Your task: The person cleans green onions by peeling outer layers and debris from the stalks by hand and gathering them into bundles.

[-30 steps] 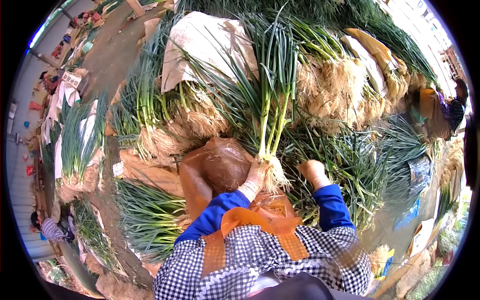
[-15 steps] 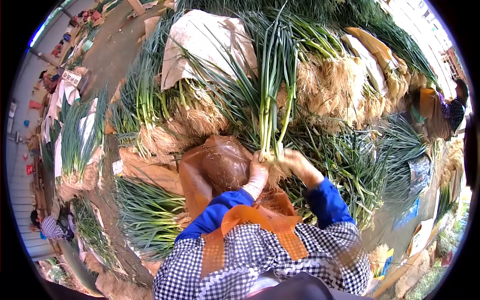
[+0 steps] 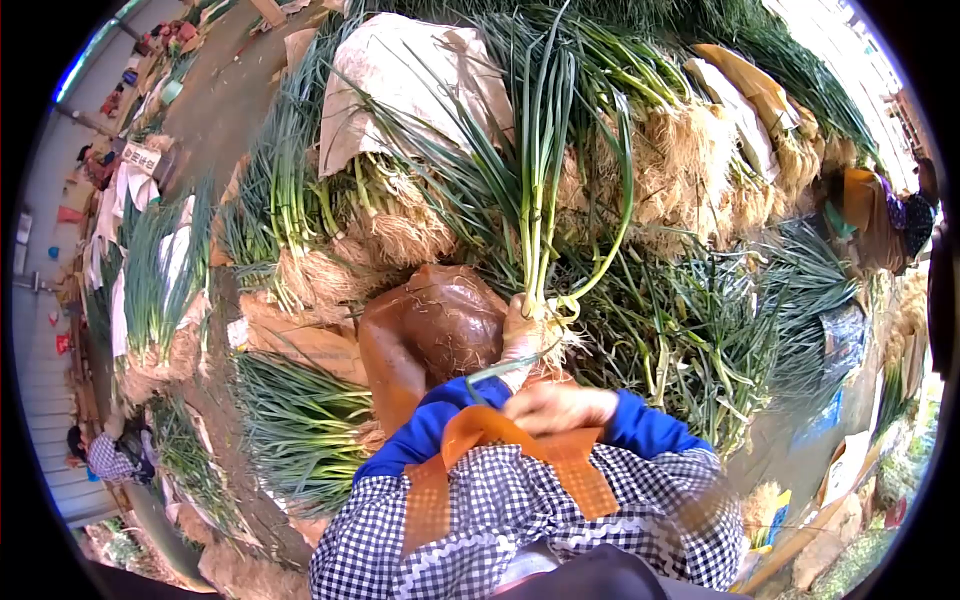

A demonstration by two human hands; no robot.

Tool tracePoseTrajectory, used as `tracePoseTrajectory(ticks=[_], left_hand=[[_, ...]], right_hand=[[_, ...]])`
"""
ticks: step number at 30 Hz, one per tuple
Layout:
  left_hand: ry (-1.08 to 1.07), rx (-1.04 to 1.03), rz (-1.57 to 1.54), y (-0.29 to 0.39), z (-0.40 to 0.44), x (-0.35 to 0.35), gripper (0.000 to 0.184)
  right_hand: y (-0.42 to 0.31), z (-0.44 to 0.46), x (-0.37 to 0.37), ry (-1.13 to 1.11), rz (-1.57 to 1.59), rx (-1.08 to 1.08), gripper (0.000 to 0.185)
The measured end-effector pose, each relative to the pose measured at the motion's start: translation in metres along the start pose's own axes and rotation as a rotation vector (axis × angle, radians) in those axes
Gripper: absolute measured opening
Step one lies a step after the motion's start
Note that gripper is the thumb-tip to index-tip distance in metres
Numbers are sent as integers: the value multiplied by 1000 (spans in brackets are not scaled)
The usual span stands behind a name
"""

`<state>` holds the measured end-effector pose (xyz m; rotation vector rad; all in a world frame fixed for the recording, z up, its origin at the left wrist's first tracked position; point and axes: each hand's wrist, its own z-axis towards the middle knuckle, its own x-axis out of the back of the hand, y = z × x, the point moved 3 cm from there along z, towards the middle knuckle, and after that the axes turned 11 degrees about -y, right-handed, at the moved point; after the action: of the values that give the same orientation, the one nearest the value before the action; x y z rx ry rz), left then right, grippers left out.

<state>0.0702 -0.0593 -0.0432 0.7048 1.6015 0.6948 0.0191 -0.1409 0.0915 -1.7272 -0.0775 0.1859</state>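
My left hand (image 3: 518, 338) is closed around the lower stems of a small bunch of green onions (image 3: 540, 215), just above its pale roots (image 3: 556, 338). The bunch stands with its leaves pointing away from me, and one stem bends out to the right in a curve. Close to my chest is my right hand (image 3: 560, 408), its fingers curled and slightly blurred. A loose strip of green leaf (image 3: 492, 370) arcs over my left wrist by those fingers; whether they grip it is unclear. An orange-brown apron (image 3: 455, 320) covers my lap.
Rooted onion bunches (image 3: 660, 170) lie ahead, some under a pale sack (image 3: 420, 90). Loose leaves (image 3: 670, 330) are heaped to the right. Another onion pile (image 3: 300, 430) lies at my left. Other people work at far left (image 3: 110, 450) and far right (image 3: 905, 215).
My right hand has moved from the base of the bunch back toward my chest. A leaf strip now crosses my left wrist, and one stem bows out to the right. My left hand keeps its hold.
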Motion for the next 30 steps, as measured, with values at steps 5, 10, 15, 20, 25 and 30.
tracePoseTrajectory(ticks=[5,10,15,20,25,30], left_hand=[[107,208,77,5,-4,4,12],[6,76,337,-7,-4,6,34],[119,-9,809,15,-9,-10,20],[33,52,-78,8,-8,-4,15],[41,227,-78,19,-4,-6,11],[-57,272,-361,15,-8,4,22]], right_hand=[[111,-146,57,104,-561,-1291,50],[64,-100,83,1047,280,-279,46],[62,-30,80,1234,-587,-657,31],[33,-22,31,464,-973,-339,13],[42,-88,53,-78,-578,-1201,44],[42,-120,145,1396,-298,-320,56]])
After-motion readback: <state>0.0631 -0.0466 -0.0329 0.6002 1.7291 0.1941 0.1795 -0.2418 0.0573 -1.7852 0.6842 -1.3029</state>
